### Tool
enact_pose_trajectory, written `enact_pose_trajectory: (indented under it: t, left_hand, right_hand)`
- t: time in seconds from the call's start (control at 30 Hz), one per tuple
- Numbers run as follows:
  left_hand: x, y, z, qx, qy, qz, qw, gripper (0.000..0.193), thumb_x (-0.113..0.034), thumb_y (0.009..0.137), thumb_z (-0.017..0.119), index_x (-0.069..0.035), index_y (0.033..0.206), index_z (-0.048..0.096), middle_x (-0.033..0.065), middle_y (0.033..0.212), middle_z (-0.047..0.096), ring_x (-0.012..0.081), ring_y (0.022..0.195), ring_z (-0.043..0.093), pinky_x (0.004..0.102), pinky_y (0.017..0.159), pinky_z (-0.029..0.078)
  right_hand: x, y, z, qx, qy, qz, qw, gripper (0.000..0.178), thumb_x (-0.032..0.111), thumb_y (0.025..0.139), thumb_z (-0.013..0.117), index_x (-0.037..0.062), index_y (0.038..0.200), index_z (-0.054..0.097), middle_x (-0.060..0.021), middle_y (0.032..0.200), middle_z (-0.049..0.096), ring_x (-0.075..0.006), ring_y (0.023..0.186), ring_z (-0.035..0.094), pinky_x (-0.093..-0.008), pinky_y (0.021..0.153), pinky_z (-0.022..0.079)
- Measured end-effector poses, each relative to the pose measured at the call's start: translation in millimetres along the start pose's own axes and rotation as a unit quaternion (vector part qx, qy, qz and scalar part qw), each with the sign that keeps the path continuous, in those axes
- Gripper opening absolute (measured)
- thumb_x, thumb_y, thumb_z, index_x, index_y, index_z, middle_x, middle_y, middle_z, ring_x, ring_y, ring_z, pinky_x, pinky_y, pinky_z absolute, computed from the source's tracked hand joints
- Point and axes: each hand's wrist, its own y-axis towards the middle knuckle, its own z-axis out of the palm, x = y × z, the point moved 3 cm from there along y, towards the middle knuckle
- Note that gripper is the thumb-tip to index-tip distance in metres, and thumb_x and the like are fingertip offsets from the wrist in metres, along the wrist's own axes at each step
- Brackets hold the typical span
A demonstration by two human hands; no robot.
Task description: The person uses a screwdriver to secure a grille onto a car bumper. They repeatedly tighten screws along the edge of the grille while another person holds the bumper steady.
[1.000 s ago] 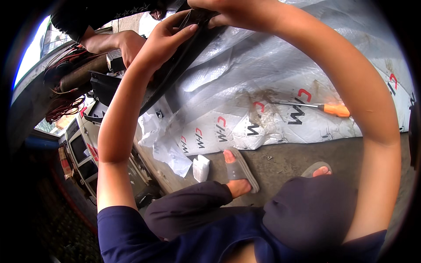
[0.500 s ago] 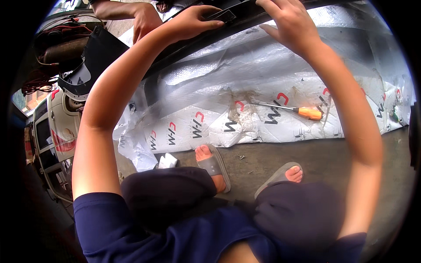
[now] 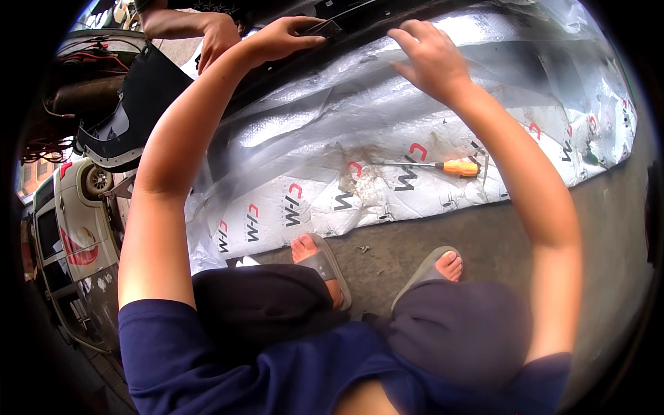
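A long black car bumper (image 3: 377, 15) lies along the far edge of the silvery wrapping sheet (image 3: 277, 200). At its near edge my left hand (image 3: 282, 38) is closed, thumb and fingers on either side of a small rectangular frame (image 3: 324, 29) on the part. My right hand (image 3: 432, 59) hovers over the crumpled clear plastic, just short of the bumper, fingers apart and holding nothing. A screwdriver with an orange handle (image 3: 460, 168) rests on the sheet, nearer to me than my right hand.
Another person's hand (image 3: 220, 38) is at the far left, close to my left forearm. Beside it stands a dark curved car panel (image 3: 149, 93). A white vehicle (image 3: 79, 214) is further left. Small bits (image 3: 364, 249) lie on the floor between my sandals.
My right hand has come off the bumper and drawn back slightly toward me. My left hand keeps its place on the frame. The whole view has shifted a little.
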Motion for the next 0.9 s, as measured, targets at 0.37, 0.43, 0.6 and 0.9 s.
enact_pose_trajectory:
  t: [0.37,0.43,0.6,0.9]
  left_hand:
    - [2,-1,-26,0.065,-0.168,-0.081,0.980,0.060,-0.030,0.096,0.070,-0.002,0.145,0.049,0.0053,0.123,0.064,0.0106,0.110,0.056,0.0267,0.098,0.045]
    - [2,-1,-29,0.071,-0.167,-0.116,0.977,0.064,-0.033,0.095,0.071,-0.005,0.148,0.047,0.0055,0.121,0.064,0.0118,0.109,0.057,0.0258,0.097,0.044]
    - [6,-3,-27,0.107,-0.176,-0.145,0.968,0.063,-0.031,0.097,0.069,-0.003,0.149,0.045,0.0058,0.129,0.061,0.0115,0.118,0.054,0.0265,0.103,0.041]
    - [-20,-1,-30,0.051,-0.101,-0.118,0.986,0.060,-0.033,0.096,0.070,-0.001,0.143,0.051,0.0043,0.117,0.064,0.0115,0.109,0.056,0.0268,0.094,0.045]
  right_hand:
    - [-2,122,31,0.050,-0.017,-0.127,0.991,0.053,0.044,0.079,0.079,0.0238,0.126,0.067,0.0017,0.115,0.069,-0.0158,0.116,0.061,-0.0347,0.107,0.040]
    - [-8,126,29,0.062,0.005,-0.131,0.989,0.052,0.043,0.081,0.077,0.0216,0.127,0.066,-0.0002,0.116,0.069,-0.0181,0.117,0.061,-0.0357,0.106,0.042]
    - [-13,128,35,0.051,0.041,-0.158,0.985,0.048,0.043,0.080,0.078,0.0181,0.120,0.070,-0.0015,0.110,0.071,-0.0215,0.113,0.064,-0.0379,0.101,0.047]
    - [-20,116,41,-0.054,0.020,-0.177,0.982,0.047,0.038,0.080,0.079,0.0159,0.120,0.069,-0.0027,0.110,0.072,-0.0229,0.107,0.067,-0.0362,0.099,0.050]
